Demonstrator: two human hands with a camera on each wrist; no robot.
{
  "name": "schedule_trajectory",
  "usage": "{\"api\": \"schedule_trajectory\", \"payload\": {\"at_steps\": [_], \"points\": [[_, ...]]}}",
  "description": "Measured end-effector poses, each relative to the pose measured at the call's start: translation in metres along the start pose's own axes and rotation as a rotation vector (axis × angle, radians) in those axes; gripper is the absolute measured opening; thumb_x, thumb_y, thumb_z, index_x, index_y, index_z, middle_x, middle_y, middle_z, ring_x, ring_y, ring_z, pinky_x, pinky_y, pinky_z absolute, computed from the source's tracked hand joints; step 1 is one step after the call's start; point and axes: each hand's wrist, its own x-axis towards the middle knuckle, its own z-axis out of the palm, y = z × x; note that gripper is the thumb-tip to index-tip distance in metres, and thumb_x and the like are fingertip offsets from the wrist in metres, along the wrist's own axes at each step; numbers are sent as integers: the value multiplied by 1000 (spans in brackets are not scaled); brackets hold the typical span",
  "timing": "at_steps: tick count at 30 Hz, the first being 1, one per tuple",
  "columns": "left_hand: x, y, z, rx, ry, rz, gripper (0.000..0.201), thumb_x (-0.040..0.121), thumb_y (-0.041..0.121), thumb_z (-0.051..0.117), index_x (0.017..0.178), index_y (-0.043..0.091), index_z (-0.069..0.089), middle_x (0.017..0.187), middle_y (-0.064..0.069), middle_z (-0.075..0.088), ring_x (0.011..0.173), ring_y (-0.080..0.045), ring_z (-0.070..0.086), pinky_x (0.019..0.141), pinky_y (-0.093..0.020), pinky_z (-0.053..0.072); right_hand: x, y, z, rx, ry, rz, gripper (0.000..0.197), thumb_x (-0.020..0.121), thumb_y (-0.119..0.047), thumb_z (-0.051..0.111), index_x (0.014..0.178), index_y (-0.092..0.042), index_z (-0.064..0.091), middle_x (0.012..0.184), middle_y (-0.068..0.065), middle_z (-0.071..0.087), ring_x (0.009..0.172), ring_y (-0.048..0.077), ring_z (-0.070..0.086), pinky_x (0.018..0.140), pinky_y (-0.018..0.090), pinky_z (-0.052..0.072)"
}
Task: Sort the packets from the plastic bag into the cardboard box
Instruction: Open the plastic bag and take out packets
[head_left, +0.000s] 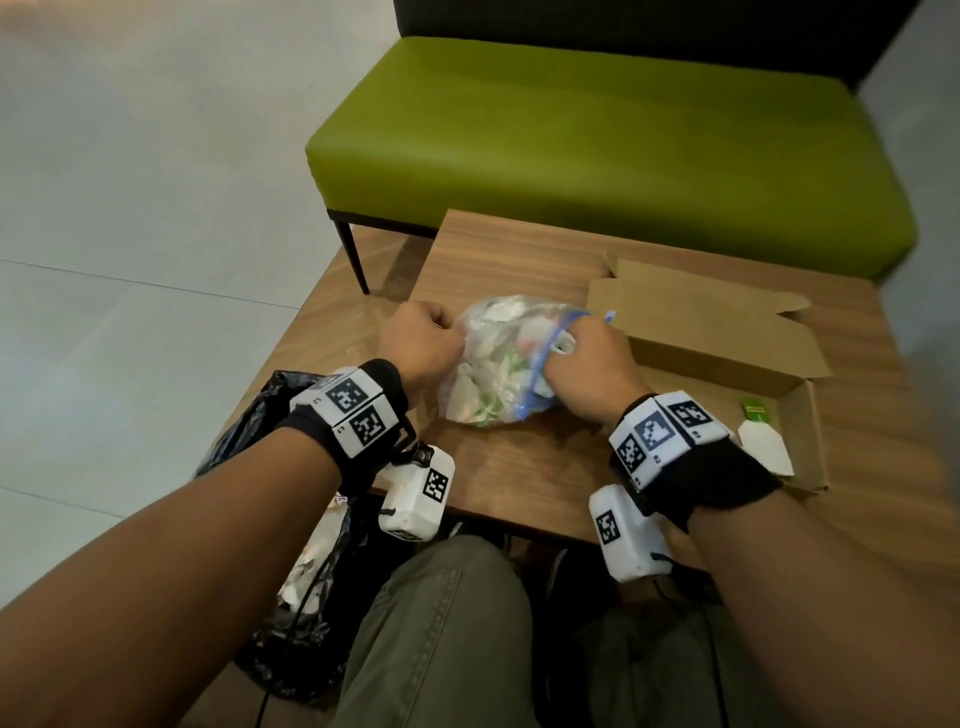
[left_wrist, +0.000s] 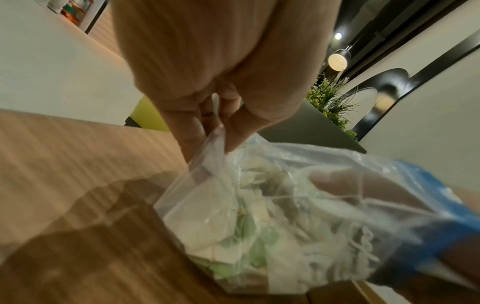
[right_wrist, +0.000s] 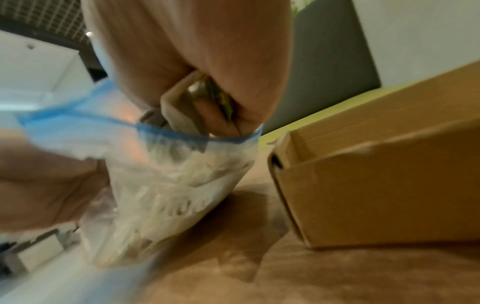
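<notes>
A clear plastic bag (head_left: 493, 374) with a blue zip rim lies on the wooden table (head_left: 519, 483), stuffed with white and green packets. My left hand (head_left: 423, 345) pinches the bag's closed far corner (left_wrist: 213, 139) between thumb and fingers. My right hand (head_left: 587, 358) is at the bag's mouth, its fingers curled round a white packet (right_wrist: 179, 111) and a green one (right_wrist: 223, 98) at the blue rim. The open cardboard box (head_left: 810, 431) sits just right of the bag (right_wrist: 168, 185). In it lie a green packet (head_left: 756, 410) and a white packet (head_left: 766, 449).
The box's lid (head_left: 717, 332) folds back behind the bag. A green bench (head_left: 597, 140) stands beyond the table. A black plastic bag (head_left: 291, 519) with white items hangs off the table's left side by my knee (head_left: 441, 623).
</notes>
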Motion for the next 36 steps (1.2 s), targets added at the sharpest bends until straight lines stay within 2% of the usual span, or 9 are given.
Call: {"api": "schedule_trajectory", "payload": {"at_steps": [6,11,14,16,20,23,27,33,36], "points": [[5,4,-9,184,84,93,10,86,13,58,83,13,67,82,-6,67,85,-28,66,76,-45,60,-3,-5,-19,367,176,91,23,73,-35,69,62,-16,65,63,-3,66,64,20,62,60,34,48],[-4,13,-11,463,84,159,14,85,15,56,95,15,66,95,-4,66,89,-24,62,67,-29,46,-6,-8,-48,837,284,129,19,84,-8,66,67,-15,61,59,-2,60,57,16,58,50,25,45],[-21,38,-2,469,221,434,27,89,27,56,114,18,62,112,-1,59,99,-18,58,80,-28,44,-9,-15,-63,944,276,76,20,88,-4,62,71,-12,58,63,2,56,56,16,55,49,24,43],[-39,68,8,277,88,570,21,97,35,54,109,20,63,101,4,61,87,-12,61,74,-23,51,-12,-18,-67,978,247,54,19,90,-4,60,73,-11,56,64,3,54,53,14,53,45,22,41],[-63,113,40,-56,-342,527,23,100,33,55,98,13,68,88,-9,71,75,-16,70,67,-35,61,-16,-15,-75,1041,194,22,12,86,-3,57,75,-8,54,66,9,54,52,15,55,46,24,44],[-62,120,65,-283,-346,390,21,95,20,64,104,1,65,87,-17,68,67,-16,68,68,-41,62,-18,-1,-86,1043,209,36,6,79,-10,59,75,-8,57,77,14,56,68,23,58,54,30,48],[-68,121,100,-410,-387,319,7,91,7,68,85,8,65,73,-10,65,61,-19,66,64,-38,59,-19,20,-95,1093,301,90,21,84,-26,64,95,-8,62,92,19,62,84,33,61,70,47,50],[-71,127,136,-350,-420,277,16,84,2,75,82,3,59,69,-8,62,59,-19,68,55,-27,56,-19,47,-106,1033,326,132,20,96,-36,64,93,-16,64,79,2,63,71,16,64,65,33,51],[-67,129,146,-323,-398,284,25,80,-3,76,80,6,52,84,-6,68,76,-16,70,58,-34,59,-19,54,-107,1005,331,159,29,100,-38,58,86,-13,62,88,13,64,81,27,65,72,45,53]]}}
